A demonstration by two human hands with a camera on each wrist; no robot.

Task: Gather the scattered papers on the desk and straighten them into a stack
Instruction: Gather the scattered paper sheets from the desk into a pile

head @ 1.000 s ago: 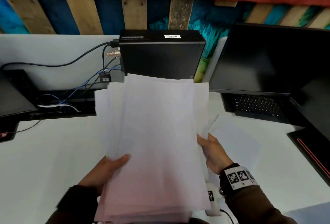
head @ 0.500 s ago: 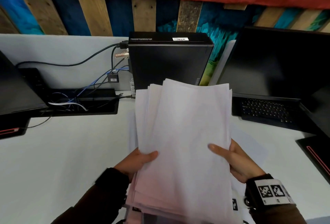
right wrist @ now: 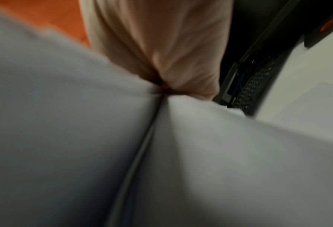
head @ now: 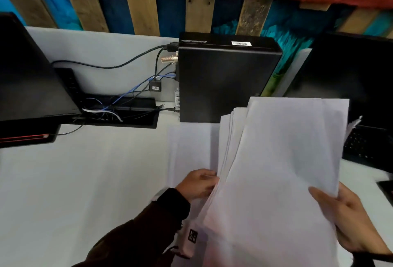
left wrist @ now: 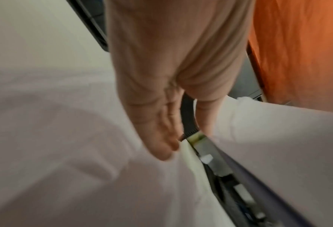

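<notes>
Fingers (head: 323,195) of right hand (head: 348,222) curled round right edge of paper stack (head: 276,181), thumb on top sheet, pinching it. Left hand (head: 197,183) at stack's left edge; fingers (left wrist: 161,138) roughly straight, close together, tips touching sheets in wrist view, not clearly gripping. Stack held up off white bench (head: 85,181), tilted, sheets fanned at top left, edges not aligned. One loose sheet (head: 191,149) flat on bench just left of stack, in front of black PC box (head: 223,79). Laptop keyboard (head: 365,145) to right, partly behind stack. Cables (head: 127,96) + tray at bench rear left. Wrist views blurred.
</notes>
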